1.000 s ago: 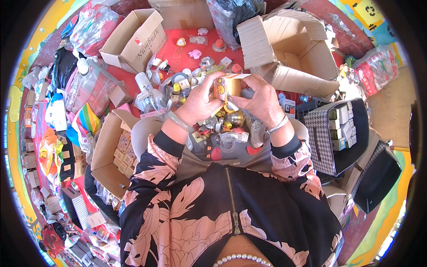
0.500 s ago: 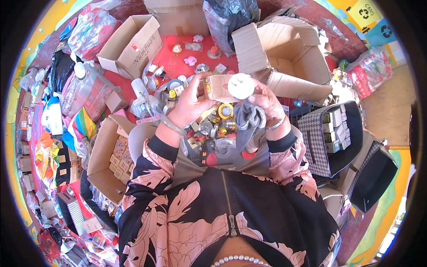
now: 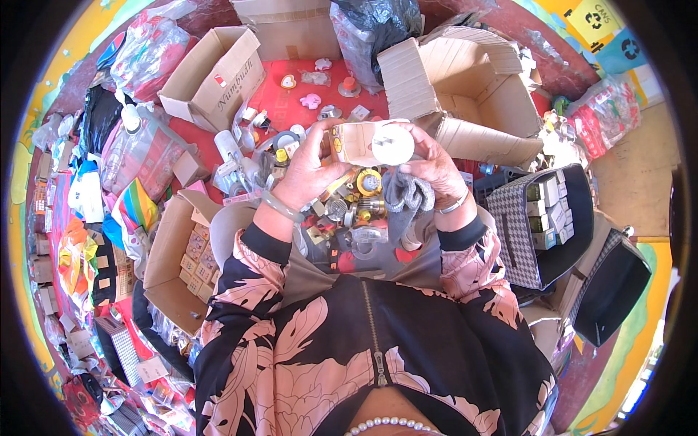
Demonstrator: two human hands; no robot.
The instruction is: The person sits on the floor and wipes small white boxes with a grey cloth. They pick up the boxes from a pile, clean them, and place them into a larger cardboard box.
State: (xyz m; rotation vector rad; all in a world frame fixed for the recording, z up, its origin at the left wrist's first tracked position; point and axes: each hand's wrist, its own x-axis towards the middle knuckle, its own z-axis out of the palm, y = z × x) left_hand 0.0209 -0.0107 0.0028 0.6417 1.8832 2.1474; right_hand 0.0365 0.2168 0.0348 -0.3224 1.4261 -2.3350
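Observation:
My left hand (image 3: 314, 161) grips a small open cardboard box (image 3: 353, 140), tan inside with a yellow pattern on its outer side. In my right hand (image 3: 436, 163) is a white round piece (image 3: 393, 148), held right against the box's open end. Whether part of it is inside the box, I cannot tell. A grey cloth (image 3: 408, 205) hangs from the same hand, under the fingers. Below both hands lies a heap with a yellow-rimmed round part (image 3: 368, 182) and several metal and clear pieces.
An open carton of small boxes (image 3: 190, 256) stands at my left. At the right is a checkered bin (image 3: 512, 240) of small white boxes. Two more cartons, one far left (image 3: 211, 80) and one far right (image 3: 465, 80), flank the red surface (image 3: 283, 102). Bags are piled along the left.
The white round piece has turned in my right fingers and sits closer to the box's opening. My left hand and the box have hardly moved.

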